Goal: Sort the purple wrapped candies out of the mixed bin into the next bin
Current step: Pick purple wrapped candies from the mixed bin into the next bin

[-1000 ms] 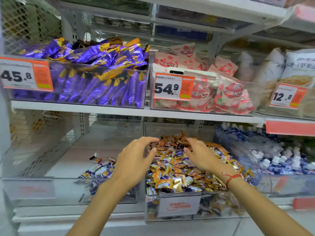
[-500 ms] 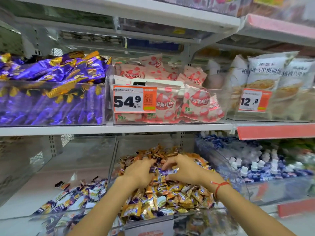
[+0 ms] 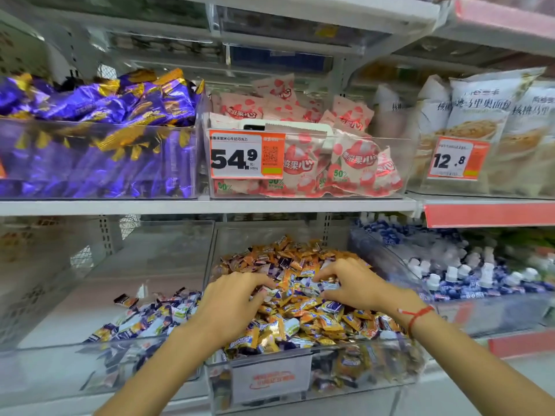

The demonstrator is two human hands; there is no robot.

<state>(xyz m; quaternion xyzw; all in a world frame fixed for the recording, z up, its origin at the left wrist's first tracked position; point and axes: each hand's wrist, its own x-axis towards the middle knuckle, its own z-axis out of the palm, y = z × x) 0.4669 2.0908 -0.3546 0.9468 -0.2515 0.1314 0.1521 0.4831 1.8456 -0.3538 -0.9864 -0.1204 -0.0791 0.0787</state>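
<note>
Purple wrapped candies, light, crinkly and best pinched by their twisted ends, lie scattered through the mixed bin, where the left hand and right hand rake with curled fingers, grip unclear.

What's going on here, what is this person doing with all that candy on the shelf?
A person is sorting candy on a shop shelf. Both hands are down in the mixed bin, which is heaped with orange and purple wrapped candies. The left hand and the right hand have their fingers curled into the pile, picking through the wrappers near the middle. The next bin to the left already holds a small heap of purple candies near its front. Most of the candy is still unsorted.
</note>
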